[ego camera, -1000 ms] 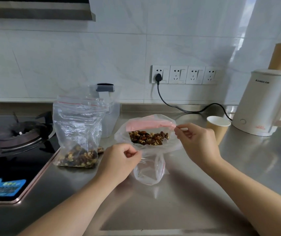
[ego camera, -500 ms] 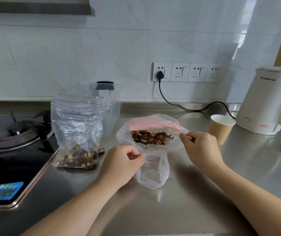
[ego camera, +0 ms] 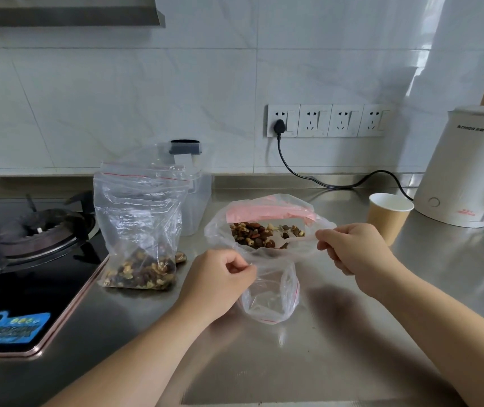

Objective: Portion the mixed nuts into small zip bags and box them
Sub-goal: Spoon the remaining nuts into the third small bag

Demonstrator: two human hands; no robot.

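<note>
My left hand (ego camera: 220, 277) pinches the near lip of the nut bag (ego camera: 267, 227) together with the mouth of the small zip bag (ego camera: 270, 298), fingers curled tight. My right hand (ego camera: 352, 248) pinches the nut bag's lip on its far right side. Between the two hands the bag's mouth is stretched open, and the nuts (ego camera: 264, 235) lie in a heap just beyond my knuckles, a little above the level of my left thumb.

The small bag hangs below my left hand, toward me, its bottom resting on the bench (ego camera: 352, 333); it looks empty. Its long axis runs from my left fingers down toward my body, so I judge the pour must come over the near lip, straight down that line. The left hand is the nearer one to both openings; the right would do the tilting by lifting the far side.

Left of my left hand stands a zip bag (ego camera: 138, 230) with nuts in it, and behind that a clear box (ego camera: 199, 195). A paper cup (ego camera: 387, 218) is just beyond my right hand.
</note>
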